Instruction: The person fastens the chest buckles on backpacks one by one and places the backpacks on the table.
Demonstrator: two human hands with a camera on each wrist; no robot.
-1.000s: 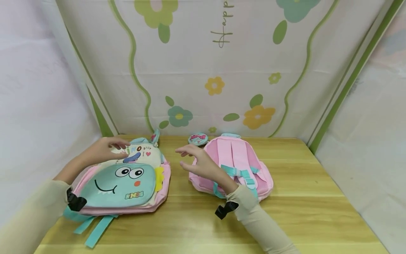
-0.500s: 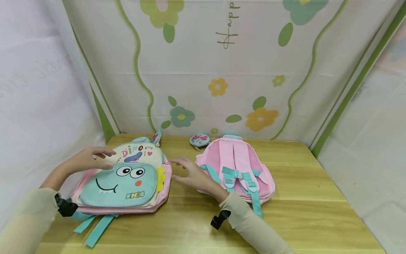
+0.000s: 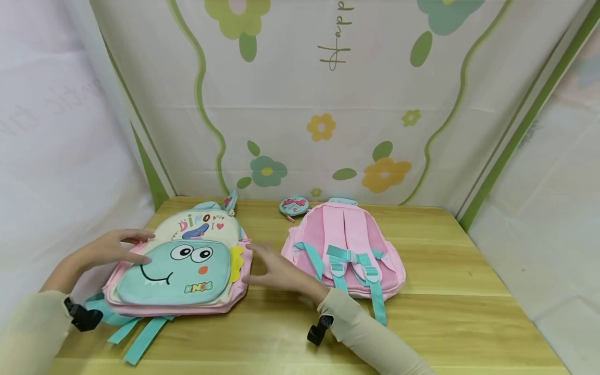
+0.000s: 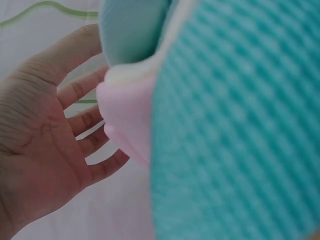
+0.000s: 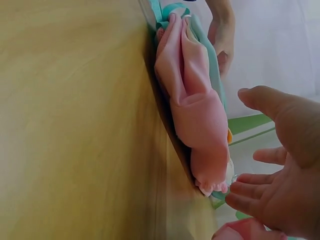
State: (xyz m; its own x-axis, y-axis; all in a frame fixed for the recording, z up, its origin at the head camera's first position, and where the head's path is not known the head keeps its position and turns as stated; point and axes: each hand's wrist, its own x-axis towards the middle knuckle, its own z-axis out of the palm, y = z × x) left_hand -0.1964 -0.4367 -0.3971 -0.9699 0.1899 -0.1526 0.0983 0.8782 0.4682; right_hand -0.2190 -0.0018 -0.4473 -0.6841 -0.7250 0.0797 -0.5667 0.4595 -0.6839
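Note:
A child's backpack [image 3: 178, 276] with a teal dinosaur-face pocket, cream top and pink sides lies face up on the left of the table. My left hand [image 3: 110, 249] is over its left side, fingers spread and loosely bent; in the left wrist view the left hand [image 4: 45, 130] lies along the pink edge, and whether it touches cannot be told. At the bag's right side is my right hand [image 3: 278, 268], thumb and fingers apart. The right wrist view has a gap between the right hand [image 5: 285, 175] and the pink side of the backpack [image 5: 200, 115].
A second, pink backpack [image 3: 347, 229] lies straps up on the right, teal webbing trailing toward the front. Beside its top is a small round teal pouch [image 3: 294, 206]. Teal straps [image 3: 147, 338] stick out below the dinosaur bag. A flowered cloth [image 3: 281, 104] hangs behind the wooden table [image 3: 450, 323].
My right hand has moved left from over the pink backpack to the dinosaur backpack's right edge. My left hand has shifted left and down to its left side. The dinosaur backpack stays in place.

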